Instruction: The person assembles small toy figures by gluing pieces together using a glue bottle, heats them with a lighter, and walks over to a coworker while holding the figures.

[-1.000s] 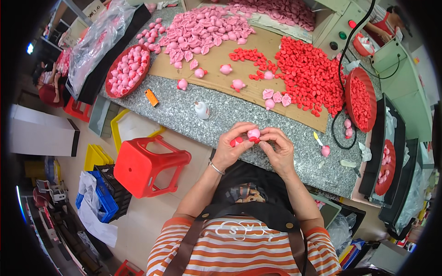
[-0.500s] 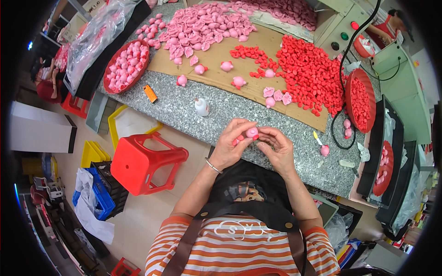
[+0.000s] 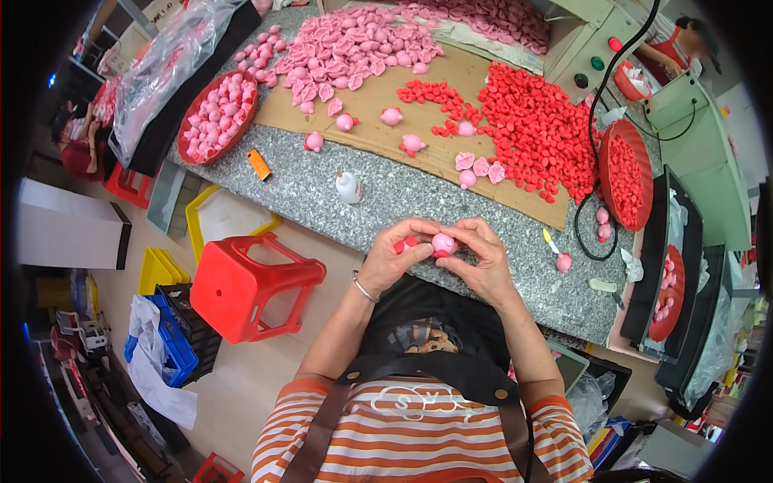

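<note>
One pink ball (image 3: 444, 244), pinched between nearly closed fingers of left hand (image 3: 386, 261) and right hand (image 3: 485, 264); left also holds red-pink piece (image 3: 407, 244); press evenly.

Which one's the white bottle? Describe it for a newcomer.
On the speckled grey worktop, find the brown cardboard sheet. Just off its near edge, beyond the left hand, sits a small bottle. Its white body distinguishes it from the orange object leftward.

White letters (image 3: 436, 400) on striped shirt (image 3: 419, 442)
</note>
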`<state>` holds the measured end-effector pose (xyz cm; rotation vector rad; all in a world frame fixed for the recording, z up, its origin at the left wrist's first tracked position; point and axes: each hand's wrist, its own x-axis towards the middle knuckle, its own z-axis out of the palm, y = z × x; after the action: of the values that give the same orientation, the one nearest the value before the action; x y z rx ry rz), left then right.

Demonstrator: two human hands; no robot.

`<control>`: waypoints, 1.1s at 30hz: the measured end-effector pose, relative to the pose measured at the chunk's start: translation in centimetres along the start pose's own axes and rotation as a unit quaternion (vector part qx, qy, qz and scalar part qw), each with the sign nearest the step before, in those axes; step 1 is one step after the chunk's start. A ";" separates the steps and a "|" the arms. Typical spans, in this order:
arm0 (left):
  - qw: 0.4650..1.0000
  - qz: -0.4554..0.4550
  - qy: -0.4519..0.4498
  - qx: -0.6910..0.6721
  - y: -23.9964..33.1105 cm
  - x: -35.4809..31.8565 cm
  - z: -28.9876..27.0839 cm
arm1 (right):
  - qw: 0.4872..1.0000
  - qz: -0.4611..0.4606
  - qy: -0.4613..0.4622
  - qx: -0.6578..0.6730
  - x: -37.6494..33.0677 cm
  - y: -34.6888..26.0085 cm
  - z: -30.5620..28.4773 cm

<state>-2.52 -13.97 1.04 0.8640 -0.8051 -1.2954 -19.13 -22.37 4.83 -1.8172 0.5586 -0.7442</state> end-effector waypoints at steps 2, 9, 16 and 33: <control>1.000 -0.010 0.006 -0.002 -0.1 0.0 0.2 | 0.999 -0.025 0.011 -0.039 0.1 -0.1 -0.1; 0.998 -0.010 0.018 -0.051 -0.6 -0.3 0.6 | 0.988 -0.093 0.018 -0.118 0.2 -0.2 -0.3; 0.998 0.026 0.036 -0.050 -0.4 -0.1 1.4 | 0.992 -0.078 0.007 -0.100 0.3 -0.4 -0.6; 0.996 -0.018 0.018 -0.090 -0.8 0.3 0.6 | 0.980 -0.110 0.082 -0.143 0.5 -0.8 1.0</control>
<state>-3.44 -14.34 0.59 0.7589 -0.6350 -1.3584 -18.05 -21.83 5.41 -2.1206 0.6015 -1.0117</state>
